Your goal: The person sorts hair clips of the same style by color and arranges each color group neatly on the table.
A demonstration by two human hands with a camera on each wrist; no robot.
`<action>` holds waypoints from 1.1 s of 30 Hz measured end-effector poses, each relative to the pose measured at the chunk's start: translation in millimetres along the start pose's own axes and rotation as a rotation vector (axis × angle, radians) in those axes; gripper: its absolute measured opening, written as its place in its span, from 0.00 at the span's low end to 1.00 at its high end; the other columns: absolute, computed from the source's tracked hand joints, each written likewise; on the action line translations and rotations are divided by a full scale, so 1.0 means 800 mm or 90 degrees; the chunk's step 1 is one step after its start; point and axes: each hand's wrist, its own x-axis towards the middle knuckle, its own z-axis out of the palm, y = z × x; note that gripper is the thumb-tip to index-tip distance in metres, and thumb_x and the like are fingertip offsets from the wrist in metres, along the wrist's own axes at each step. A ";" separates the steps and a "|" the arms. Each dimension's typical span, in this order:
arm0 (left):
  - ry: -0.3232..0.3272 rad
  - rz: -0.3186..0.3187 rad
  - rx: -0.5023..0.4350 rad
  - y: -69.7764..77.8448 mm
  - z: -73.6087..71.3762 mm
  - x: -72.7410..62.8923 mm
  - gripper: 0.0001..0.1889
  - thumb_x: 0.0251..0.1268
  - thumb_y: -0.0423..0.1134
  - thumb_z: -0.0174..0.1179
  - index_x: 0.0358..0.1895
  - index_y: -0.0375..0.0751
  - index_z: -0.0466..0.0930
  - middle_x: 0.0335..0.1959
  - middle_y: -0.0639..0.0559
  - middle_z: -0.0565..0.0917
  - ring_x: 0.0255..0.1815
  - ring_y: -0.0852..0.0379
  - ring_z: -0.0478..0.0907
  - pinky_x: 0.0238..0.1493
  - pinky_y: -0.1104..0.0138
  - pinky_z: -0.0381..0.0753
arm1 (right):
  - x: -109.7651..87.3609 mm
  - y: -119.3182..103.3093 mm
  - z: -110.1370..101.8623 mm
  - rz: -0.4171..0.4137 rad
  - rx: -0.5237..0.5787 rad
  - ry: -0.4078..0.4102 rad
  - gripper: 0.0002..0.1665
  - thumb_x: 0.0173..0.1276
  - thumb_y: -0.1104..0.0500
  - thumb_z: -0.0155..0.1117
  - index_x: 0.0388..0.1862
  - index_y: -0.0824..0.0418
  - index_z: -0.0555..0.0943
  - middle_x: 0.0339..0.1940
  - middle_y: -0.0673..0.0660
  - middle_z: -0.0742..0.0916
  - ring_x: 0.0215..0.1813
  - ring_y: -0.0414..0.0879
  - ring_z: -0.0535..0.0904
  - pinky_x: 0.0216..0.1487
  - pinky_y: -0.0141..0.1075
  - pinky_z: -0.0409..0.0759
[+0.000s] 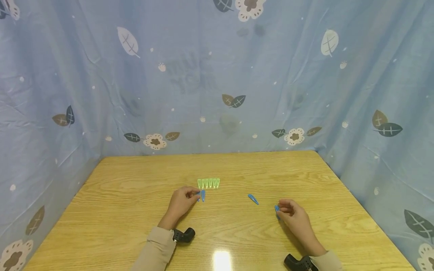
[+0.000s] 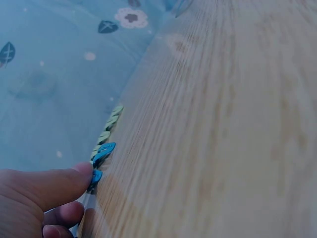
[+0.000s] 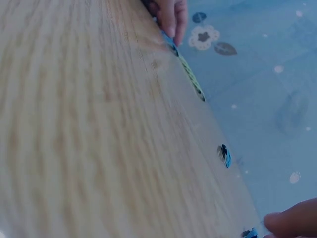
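My left hand [image 1: 182,203] pinches a blue hair clip [image 1: 198,196] between thumb and fingers, low over the table. Right beside it lies a second blue hair clip [image 1: 203,195], also seen in the left wrist view as a blue clip [image 2: 104,151]. Just behind these stands a neat row of several pale green hair clips [image 1: 207,183]. On the right, my right hand [image 1: 295,217] has its fingertips right at another blue hair clip [image 1: 277,210], the fingers loosely bent. In the right wrist view, the thumb [image 3: 292,219] shows beside that clip.
One more blue hair clip [image 1: 253,199] lies tilted on the wooden table [image 1: 135,177] between the hands. A patterned blue curtain [image 1: 203,75] hangs along the table's back and sides. Bright glare marks the near edge. Each wrist carries a black camera [image 1: 184,235].
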 end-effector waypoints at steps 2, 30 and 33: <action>0.000 0.003 0.003 0.000 0.000 0.000 0.09 0.59 0.39 0.67 0.42 0.43 0.87 0.23 0.58 0.74 0.24 0.60 0.68 0.25 0.69 0.68 | 0.000 0.000 0.001 0.000 -0.012 -0.007 0.20 0.63 0.65 0.67 0.53 0.71 0.76 0.47 0.61 0.84 0.46 0.52 0.80 0.42 0.27 0.77; 0.004 0.011 -0.002 -0.003 0.001 0.000 0.08 0.59 0.38 0.67 0.41 0.43 0.87 0.23 0.59 0.74 0.24 0.60 0.68 0.25 0.69 0.68 | 0.000 -0.009 -0.002 0.037 -0.051 -0.038 0.18 0.63 0.72 0.62 0.53 0.69 0.80 0.41 0.56 0.84 0.43 0.47 0.80 0.43 0.31 0.79; 0.004 0.006 -0.003 -0.003 0.001 0.001 0.08 0.58 0.38 0.67 0.41 0.43 0.87 0.23 0.59 0.74 0.24 0.60 0.68 0.25 0.69 0.68 | 0.000 -0.011 -0.003 0.055 -0.019 -0.046 0.20 0.64 0.72 0.61 0.56 0.68 0.79 0.42 0.57 0.84 0.45 0.48 0.79 0.44 0.30 0.78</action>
